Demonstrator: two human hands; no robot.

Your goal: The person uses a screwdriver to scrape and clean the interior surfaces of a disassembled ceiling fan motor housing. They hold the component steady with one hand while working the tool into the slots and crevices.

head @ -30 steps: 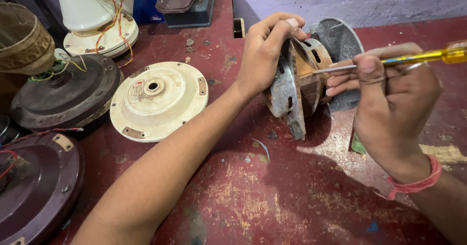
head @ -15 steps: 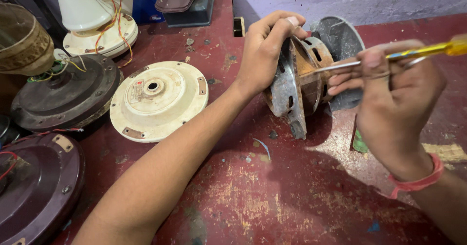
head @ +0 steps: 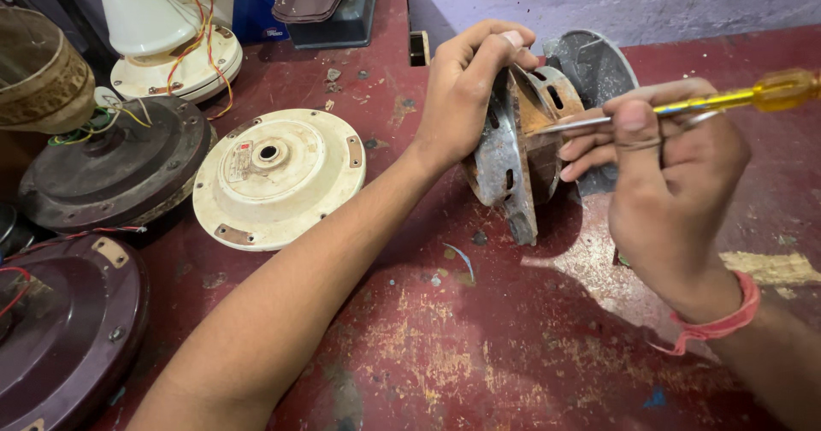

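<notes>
Two hands work on one fan motor (head: 522,153), which stands on its edge on the worn red table (head: 479,345). Our left hand (head: 466,93) is closed over the top rim of the motor, fingers curled across its rusty grey plate, holding it upright. Our right hand (head: 663,191) is wrapped around a screwdriver (head: 684,106) with a clear yellow handle; the thumb presses along the metal shaft and the handle sticks out past the hand, away from the motor. The tip of the shaft reaches from that grip into the motor's brown middle part, just beside the left hand's fingers; we cannot tell what exactly the tip touches. A pink band (head: 714,324) sits on the right wrist. Behind the motor, just past the right fingers, a grey round cover (head: 599,67) leans upright. On the far side of the left forearm lies a cream fan cover (head: 278,179), flat on the table, near the left grip but apart from it. Further out from that hand sit a dark round motor housing (head: 115,174) with coloured wires, a white fan base (head: 171,46), and a maroon housing (head: 64,328) at the table's near corner.
</notes>
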